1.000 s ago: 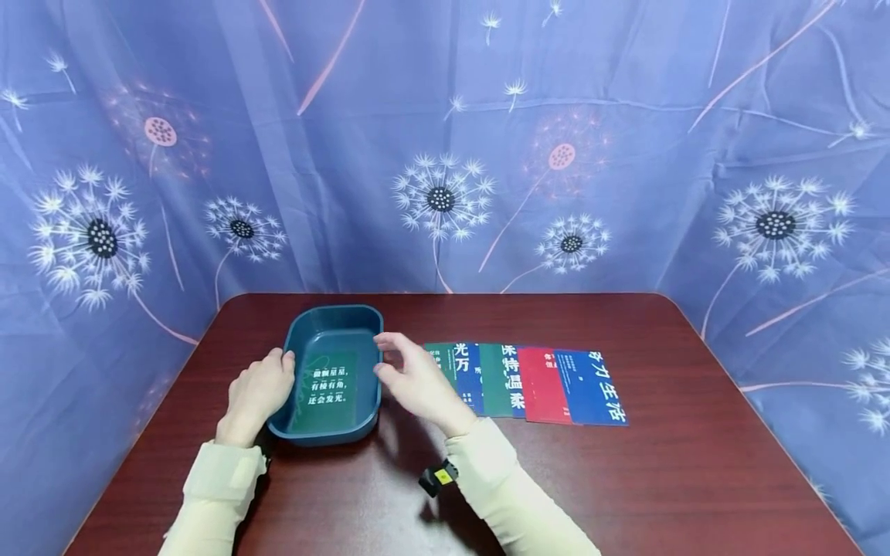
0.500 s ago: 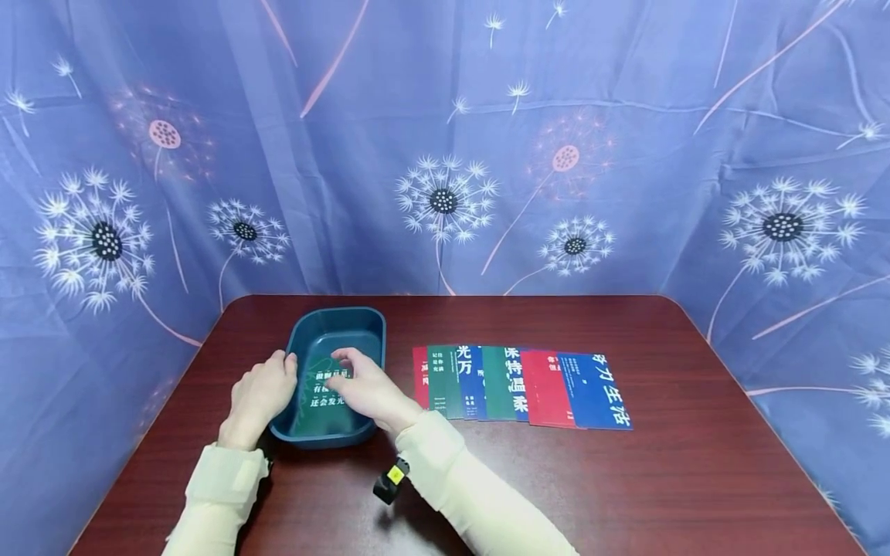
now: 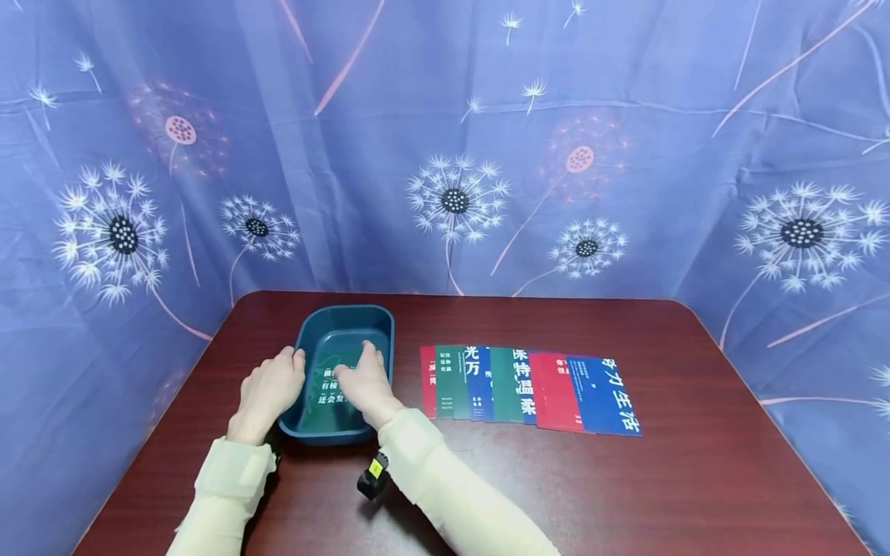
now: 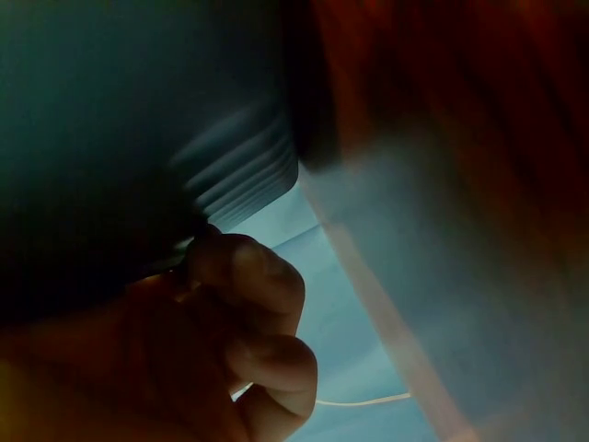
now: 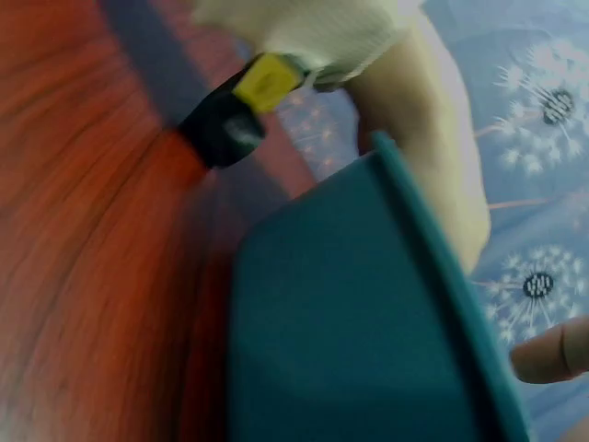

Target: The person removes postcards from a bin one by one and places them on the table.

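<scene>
The left hand [image 3: 270, 390] has its fingers bent round the tray [image 3: 341, 318]'s edge, and the right hand [image 3: 366, 386], fingers spread and seeming to hold nothing, is over the green card [image 3: 328, 386] inside, which might slide if the tray got bumped.

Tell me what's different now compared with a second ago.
The right hand has moved left, from the right rim of the tray to over the green card inside; whether it touches the card is unclear. Unchanged: the left hand holds the tray's left side, and the row of cards lies as before.
</scene>
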{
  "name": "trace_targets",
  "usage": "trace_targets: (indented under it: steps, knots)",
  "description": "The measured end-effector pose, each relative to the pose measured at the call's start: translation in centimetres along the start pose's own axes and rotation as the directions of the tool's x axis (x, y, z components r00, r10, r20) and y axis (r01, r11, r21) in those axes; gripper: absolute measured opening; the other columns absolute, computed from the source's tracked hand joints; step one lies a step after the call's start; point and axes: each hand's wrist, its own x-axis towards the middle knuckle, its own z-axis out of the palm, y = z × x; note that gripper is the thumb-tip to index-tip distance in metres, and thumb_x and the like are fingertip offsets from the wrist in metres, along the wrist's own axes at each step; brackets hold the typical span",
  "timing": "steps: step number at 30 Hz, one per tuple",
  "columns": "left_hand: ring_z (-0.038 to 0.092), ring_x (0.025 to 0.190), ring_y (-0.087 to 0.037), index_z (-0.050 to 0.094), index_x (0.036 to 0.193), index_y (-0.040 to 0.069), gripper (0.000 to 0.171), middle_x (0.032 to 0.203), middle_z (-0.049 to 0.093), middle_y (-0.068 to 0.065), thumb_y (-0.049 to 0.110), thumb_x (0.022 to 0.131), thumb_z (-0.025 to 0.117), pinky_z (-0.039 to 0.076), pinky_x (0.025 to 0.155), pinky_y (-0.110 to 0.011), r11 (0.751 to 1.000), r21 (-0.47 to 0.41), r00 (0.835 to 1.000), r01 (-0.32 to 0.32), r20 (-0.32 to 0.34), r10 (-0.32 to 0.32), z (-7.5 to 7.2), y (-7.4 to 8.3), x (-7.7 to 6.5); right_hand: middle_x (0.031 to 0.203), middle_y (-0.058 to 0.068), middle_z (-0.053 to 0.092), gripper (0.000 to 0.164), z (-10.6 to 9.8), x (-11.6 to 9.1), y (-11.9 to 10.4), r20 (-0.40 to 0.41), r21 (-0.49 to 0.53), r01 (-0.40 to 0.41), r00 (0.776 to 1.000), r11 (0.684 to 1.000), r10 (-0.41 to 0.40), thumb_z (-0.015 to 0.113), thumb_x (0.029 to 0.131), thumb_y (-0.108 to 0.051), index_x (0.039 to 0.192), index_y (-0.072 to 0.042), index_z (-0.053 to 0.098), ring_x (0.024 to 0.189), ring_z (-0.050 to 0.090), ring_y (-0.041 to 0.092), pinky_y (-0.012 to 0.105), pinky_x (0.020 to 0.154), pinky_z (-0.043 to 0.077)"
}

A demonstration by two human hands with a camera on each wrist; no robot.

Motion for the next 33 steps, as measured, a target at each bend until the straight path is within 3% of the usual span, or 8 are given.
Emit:
trace_targets:
  steps: [4,9,14,18,21,25,29,33]
  knots:
    - [0.057,0.095,-0.051,0.052,0.123,-0.003,0.047,0.11,0.059,-0.034,0.034,0.106,0.028,0.044,0.073,-0.061,1.0,0.001,1.0,0.01,0.0,-0.01,0.11,0.03,0.02,0.151,0.017,0.033,0.071,-0.09,0.33,0.13,-0.012,0.14,-0.065,0.998,0.988,0.067,0.06,0.091,-0.014,0.152,-0.005,0.026,0.134,0.037,0.031,0.051,0.104,0.035]
    - [0.058,0.093,-0.05,0.053,0.12,-0.001,0.046,0.108,0.059,-0.033,0.035,0.106,0.028,0.043,0.071,-0.06,1.0,-0.005,1.0,0.005,0.006,-0.005,0.11,0.19,0.12,0.151,0.018,0.033,0.074,-0.13,0.67,0.24,-0.029,0.182,-0.08,0.996,0.98,0.087,0.061,0.089,-0.011,0.152,-0.005,0.024,0.134,0.036,0.032,0.051,0.104,0.034]
    - [0.058,0.093,-0.05,0.053,0.12,0.0,0.046,0.108,0.06,-0.032,0.035,0.106,0.028,0.043,0.07,-0.06,1.0,0.0,1.0,0.005,0.015,-0.005,0.07,0.27,0.18,0.154,0.019,0.028,0.079,0.06,0.87,0.42,0.011,0.267,-0.102,0.995,0.958,0.103,0.061,0.086,-0.005,0.153,-0.002,0.019,0.137,0.033,0.031,0.049,0.103,0.035]
    - [0.058,0.094,-0.051,0.053,0.12,0.0,0.046,0.109,0.06,-0.033,0.035,0.106,0.028,0.043,0.071,-0.061,1.0,0.003,1.0,0.0,0.008,0.0,0.08,0.17,0.24,0.147,0.019,0.039,0.08,0.34,0.81,0.45,0.025,0.177,-0.087,0.996,0.98,0.084,0.067,0.087,-0.002,0.152,-0.002,0.021,0.131,0.04,0.03,0.046,0.101,0.039]
    - [0.058,0.094,-0.052,0.053,0.121,-0.001,0.047,0.109,0.059,-0.033,0.036,0.106,0.028,0.043,0.072,-0.061,1.0,0.007,1.0,-0.004,0.009,0.004,0.22,0.12,0.31,0.119,0.018,0.058,0.073,0.47,0.8,0.53,0.026,0.141,-0.079,0.997,0.987,0.076,0.071,0.082,0.003,0.144,-0.002,0.032,0.101,0.059,0.029,0.043,0.084,0.05]
    - [0.058,0.094,-0.052,0.053,0.122,-0.001,0.047,0.11,0.059,-0.033,0.036,0.106,0.028,0.043,0.072,-0.062,1.0,0.008,1.0,-0.001,0.012,0.001,0.32,0.09,0.28,0.082,0.008,0.058,0.049,0.49,0.72,0.68,0.0,0.049,-0.036,0.999,0.998,0.036,0.073,0.079,0.006,0.119,-0.006,0.048,0.068,0.053,0.02,0.034,0.063,0.048]
    - [0.058,0.094,-0.052,0.053,0.122,-0.001,0.047,0.11,0.059,-0.033,0.036,0.106,0.028,0.043,0.073,-0.062,1.0,0.002,1.0,-0.001,0.008,0.001,0.23,0.14,0.21,0.077,0.001,0.056,0.026,0.44,0.57,0.79,-0.038,-0.059,0.019,0.999,0.998,-0.022,0.072,0.084,-0.001,0.101,-0.008,0.053,0.07,0.053,0.013,0.031,0.063,0.046]
    - [0.058,0.094,-0.052,0.052,0.123,-0.001,0.047,0.11,0.059,-0.033,0.035,0.106,0.028,0.043,0.073,-0.062,1.0,0.005,1.0,-0.004,0.01,0.004,0.03,0.28,0.08,0.073,0.001,0.057,0.011,0.36,0.47,0.81,-0.037,-0.074,0.044,0.998,0.996,-0.047,0.065,0.092,-0.007,0.101,-0.006,0.06,0.067,0.054,0.012,0.031,0.063,0.046]
